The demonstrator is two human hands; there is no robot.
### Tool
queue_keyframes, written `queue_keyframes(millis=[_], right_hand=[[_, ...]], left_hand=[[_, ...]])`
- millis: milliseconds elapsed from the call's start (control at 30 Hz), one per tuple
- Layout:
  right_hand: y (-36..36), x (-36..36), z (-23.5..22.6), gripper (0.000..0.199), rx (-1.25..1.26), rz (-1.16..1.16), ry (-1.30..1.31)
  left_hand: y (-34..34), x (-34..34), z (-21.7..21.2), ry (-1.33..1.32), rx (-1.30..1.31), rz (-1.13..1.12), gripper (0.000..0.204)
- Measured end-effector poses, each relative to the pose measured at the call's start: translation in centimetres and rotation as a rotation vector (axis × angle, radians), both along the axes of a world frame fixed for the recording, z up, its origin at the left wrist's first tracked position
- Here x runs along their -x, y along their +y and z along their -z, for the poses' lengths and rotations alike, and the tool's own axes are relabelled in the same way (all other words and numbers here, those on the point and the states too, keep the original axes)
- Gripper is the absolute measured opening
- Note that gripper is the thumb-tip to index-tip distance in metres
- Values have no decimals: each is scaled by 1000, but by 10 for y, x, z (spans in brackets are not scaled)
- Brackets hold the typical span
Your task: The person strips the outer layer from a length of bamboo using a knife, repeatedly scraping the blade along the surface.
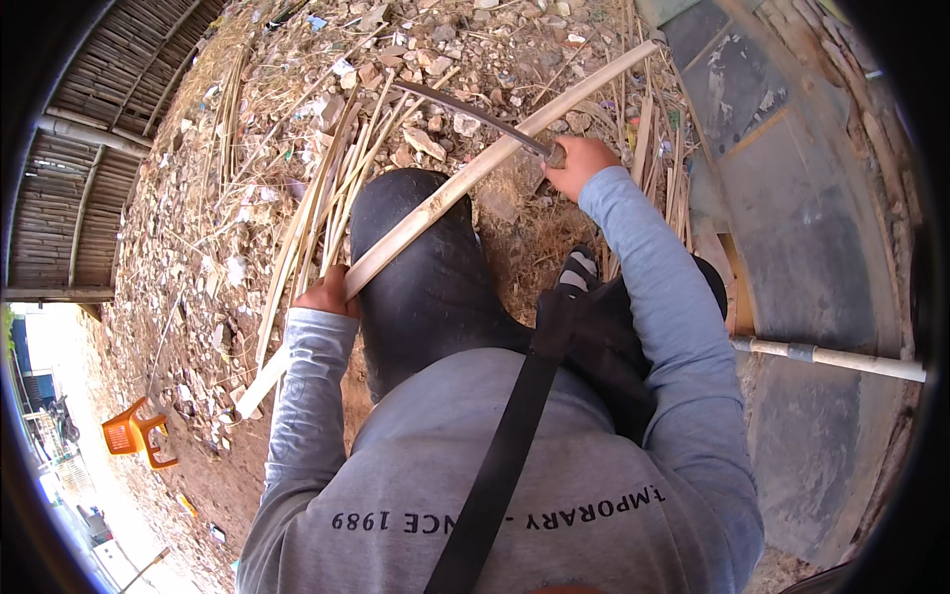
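Right hand (579,163), frame centre-top, is clenched on a knife (475,116) whose blade rests on a long bamboo strip (465,183). Left hand (330,294), centre-left, grips the strip's lower part over the knee. Finished slats (327,188) lie beside it; this strip looks partly shaved, with more to do.

No package, label, sign or screen can be made out clearly. Small scraps of pale and bluish litter (315,22) lie among the stones on the ground at the top, too small to tell whether any is a wrapper
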State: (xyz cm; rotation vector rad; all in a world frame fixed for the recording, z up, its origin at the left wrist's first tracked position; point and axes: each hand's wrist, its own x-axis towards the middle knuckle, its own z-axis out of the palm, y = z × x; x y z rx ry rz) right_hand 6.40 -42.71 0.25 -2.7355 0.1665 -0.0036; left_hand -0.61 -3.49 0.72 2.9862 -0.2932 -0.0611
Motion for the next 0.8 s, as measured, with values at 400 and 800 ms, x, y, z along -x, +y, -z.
queue_keyframes(millis=[400,800], right_hand=[[-15,-7,8,42,44,59,72],[-2,10,-8,31,108,-85,69]], left_hand=[[-7,-1,-17,52,-69,-16,22],[-4,-1,-8,-48,-60,40,19]])
